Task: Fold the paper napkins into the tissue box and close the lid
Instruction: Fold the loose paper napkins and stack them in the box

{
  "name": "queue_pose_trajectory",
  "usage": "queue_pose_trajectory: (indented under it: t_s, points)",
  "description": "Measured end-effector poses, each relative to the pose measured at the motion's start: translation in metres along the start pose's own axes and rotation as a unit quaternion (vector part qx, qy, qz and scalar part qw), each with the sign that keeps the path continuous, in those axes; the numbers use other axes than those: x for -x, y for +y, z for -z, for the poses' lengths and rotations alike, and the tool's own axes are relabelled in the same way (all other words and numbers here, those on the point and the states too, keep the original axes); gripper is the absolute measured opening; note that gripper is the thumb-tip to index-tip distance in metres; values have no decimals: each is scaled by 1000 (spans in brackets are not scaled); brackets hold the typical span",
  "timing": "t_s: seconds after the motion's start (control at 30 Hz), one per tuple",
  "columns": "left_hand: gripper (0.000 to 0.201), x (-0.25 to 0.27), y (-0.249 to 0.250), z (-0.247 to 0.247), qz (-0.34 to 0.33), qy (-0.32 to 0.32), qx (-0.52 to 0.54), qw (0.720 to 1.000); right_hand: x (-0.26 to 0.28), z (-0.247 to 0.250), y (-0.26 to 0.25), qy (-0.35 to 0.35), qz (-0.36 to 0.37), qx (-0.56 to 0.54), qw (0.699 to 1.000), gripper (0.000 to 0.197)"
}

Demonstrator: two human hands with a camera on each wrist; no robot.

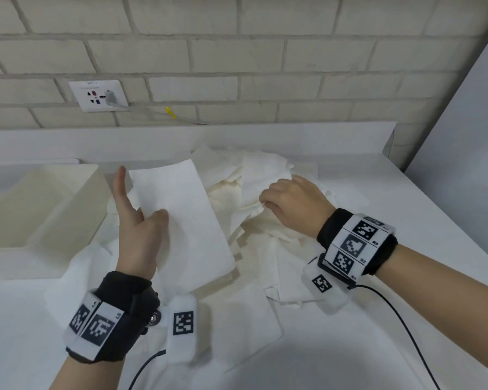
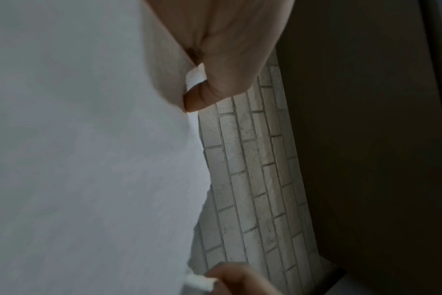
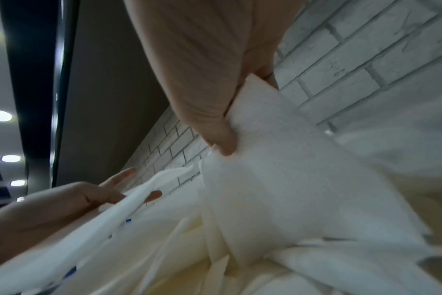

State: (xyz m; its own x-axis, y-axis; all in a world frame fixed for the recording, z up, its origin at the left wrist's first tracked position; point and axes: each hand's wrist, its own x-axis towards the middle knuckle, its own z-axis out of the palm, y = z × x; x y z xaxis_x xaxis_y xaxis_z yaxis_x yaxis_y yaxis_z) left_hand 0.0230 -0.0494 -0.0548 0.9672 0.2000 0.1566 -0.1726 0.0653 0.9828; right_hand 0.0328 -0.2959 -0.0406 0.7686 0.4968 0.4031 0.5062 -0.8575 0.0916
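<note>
1. Left hand (image 1: 137,237): raised above the counter (image 1: 406,220), a folded napkin (image 1: 181,218) is pinched between thumb and fingers, index finger pointed up. In the left wrist view the thumb is seen pressed onto the sheet (image 2: 88,159).
2. Folded napkin: held tilted, long rectangle, above the loose sheets and just right of the tissue box (image 1: 40,209).
3. Right hand (image 1: 290,204): fingers curled down and clamped on a napkin from the pile (image 1: 265,220). In the right wrist view the thumb (image 3: 215,129) is seen pressed against the pinched sheet (image 3: 278,189), which is lifted out of the heap.
4. Napkin pile: spread unfolded across the middle of the counter, from the back ledge to the near edge, partly under both wrists.
5. Tissue box: cream, open-topped, sat at the left of the counter; contents cannot be made out. Lid not identified with certainty.
6. Background: white brick wall (image 1: 265,66), wall socket (image 1: 99,95) with a plug fitted, above the box.
</note>
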Motion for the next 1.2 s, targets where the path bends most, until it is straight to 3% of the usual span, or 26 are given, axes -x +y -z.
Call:
queue_pose_trajectory:
  t_s: [0.07,0.2,0.33,0.43,0.53,0.6,0.7,0.8,0.9,1.03,1.1,1.2]
  points:
    - [79,-4,-2,3,-25,-9,-27,999,-2,7,0,32,-10,-53,998,7]
    - [60,-11,-4,3,-11,-6,-67,998,-13,32,7,29,-91,-133,987,15]
    - [47,-14,2,-1,-8,-18,-78,997,-25,71,8,54,-145,-270,950,16]
    - [26,-10,14,-7,-26,-85,-61,994,-33,99,3,-19,-108,-302,947,9]
    - [43,-2,27,-13,-48,-192,-66,978,-42,109,-10,-103,-54,-273,955,10]
    - [33,2,34,-18,-53,-244,-100,963,-49,107,-20,-121,-30,-254,959,12]
    - [3,3,40,-25,-68,-245,-129,958,-56,100,-28,-90,-51,-266,958,12]
    - [17,0,35,-22,-84,-201,-113,970,-56,96,-30,-51,-105,-352,929,15]
    - [17,-2,31,-13,-81,-173,-67,979,-52,87,-27,-29,-121,-409,904,7]
    - [33,-2,26,-6,-94,-234,-13,968,-51,81,-24,-5,-154,-399,904,26]
    - [37,0,27,-6,-83,-277,-7,957,-51,83,-21,9,-166,-407,898,7]
    - [11,6,31,-9,-63,-300,-71,949,-51,88,-20,40,-176,-416,891,5]
